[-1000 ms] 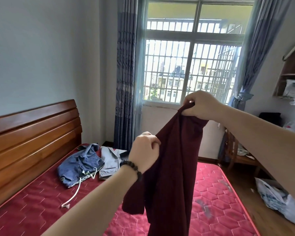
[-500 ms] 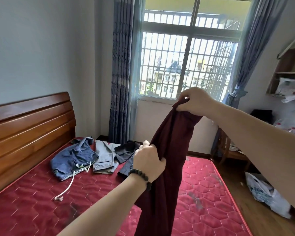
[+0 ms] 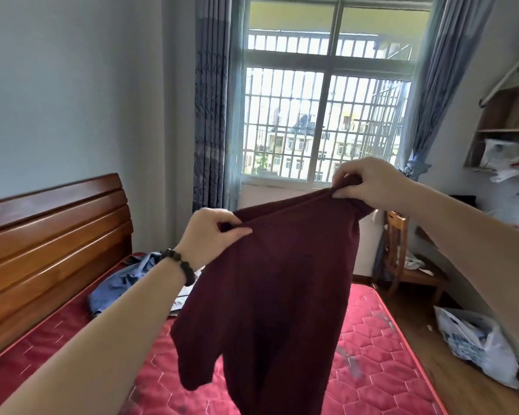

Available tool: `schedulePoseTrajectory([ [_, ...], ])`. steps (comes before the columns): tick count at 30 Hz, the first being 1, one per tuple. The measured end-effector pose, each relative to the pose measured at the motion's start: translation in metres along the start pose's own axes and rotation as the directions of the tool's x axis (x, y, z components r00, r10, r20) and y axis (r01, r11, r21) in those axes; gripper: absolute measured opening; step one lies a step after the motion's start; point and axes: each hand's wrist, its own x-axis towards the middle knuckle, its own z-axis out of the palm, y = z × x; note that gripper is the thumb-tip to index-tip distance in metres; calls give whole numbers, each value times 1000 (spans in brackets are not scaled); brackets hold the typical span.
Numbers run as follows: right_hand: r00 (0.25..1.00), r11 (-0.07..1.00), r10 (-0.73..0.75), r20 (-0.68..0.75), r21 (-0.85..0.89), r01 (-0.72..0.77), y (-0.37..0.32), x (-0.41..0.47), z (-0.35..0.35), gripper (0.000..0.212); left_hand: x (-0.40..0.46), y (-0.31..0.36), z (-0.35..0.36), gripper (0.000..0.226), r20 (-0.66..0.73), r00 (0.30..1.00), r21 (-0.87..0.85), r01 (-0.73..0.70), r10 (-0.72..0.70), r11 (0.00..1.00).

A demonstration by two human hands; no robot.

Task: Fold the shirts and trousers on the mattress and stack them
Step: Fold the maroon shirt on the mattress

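Head view: my left hand (image 3: 211, 235) and right hand (image 3: 364, 182) each pinched the maroon garment (image 3: 270, 301), held above the mattress (image 3: 372, 354).

Wooden headboard (image 3: 51, 250), barred window (image 3: 321, 121), wooden chair (image 3: 402, 259), plastic bag (image 3: 477, 345).

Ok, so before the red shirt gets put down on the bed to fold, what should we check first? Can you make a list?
1. Left hand grips the maroon shirt at its top edge: ok.
2. Right hand pinches the other end of that edge: ok.
3. Shirt hangs clear above the mattress, not dragging: ok.
4. Shirt spread flat between the hands: not ok, it sags and bunches.
5. Bare mattress to lay it on: ok, red quilting shows in front and to the right.
6. Blue clothes by the headboard out of the way: ok; what lies behind the shirt, cannot tell.
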Motion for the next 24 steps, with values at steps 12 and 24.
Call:
schedulePoseTrajectory([
  [12,996,994,58,68,-95,-52,-2,0,61,14,-22,-43,3,24,177,983,132,-66,42,989],
  [24,990,999,39,138,-27,-36,-39,25,77,18,-64,-84,12,26,63,998,91,8,-13,996],
])
